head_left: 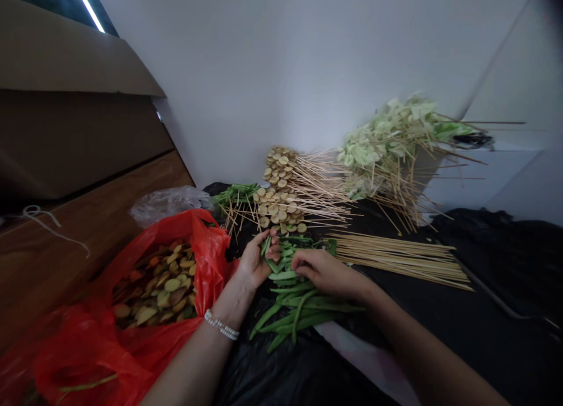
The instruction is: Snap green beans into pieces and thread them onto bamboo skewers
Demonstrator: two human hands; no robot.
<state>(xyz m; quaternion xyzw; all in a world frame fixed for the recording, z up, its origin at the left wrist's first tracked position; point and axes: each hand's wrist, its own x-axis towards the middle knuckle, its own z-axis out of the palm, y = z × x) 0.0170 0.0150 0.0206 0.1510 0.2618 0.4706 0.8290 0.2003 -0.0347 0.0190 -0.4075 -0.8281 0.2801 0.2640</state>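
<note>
My left hand [259, 258], with a beaded bracelet at the wrist, is curled closed around a piece of flat green bean [271, 266]. Just right of it, my right hand [328, 272] is over the pile of flat green beans [303, 306], palm down with fingers bent together. Whatever lies between those right fingertips is hidden. Long beans spread below both hands, on black plastic. Immediately right of the pile, a bundle of bare bamboo skewers [400, 259] lies flat. Skewered potato slices [279, 203] are stacked just beyond my hands.
At left, a red plastic bag [211, 277] holds loose potato slices. Skewered leafy greens [382, 136] are heaped at back right against the white wall [264, 66]. Skewered green beans [240, 192] lie behind the bag, beside clear plastic [169, 203]. A cardboard box [79, 136] stands far left.
</note>
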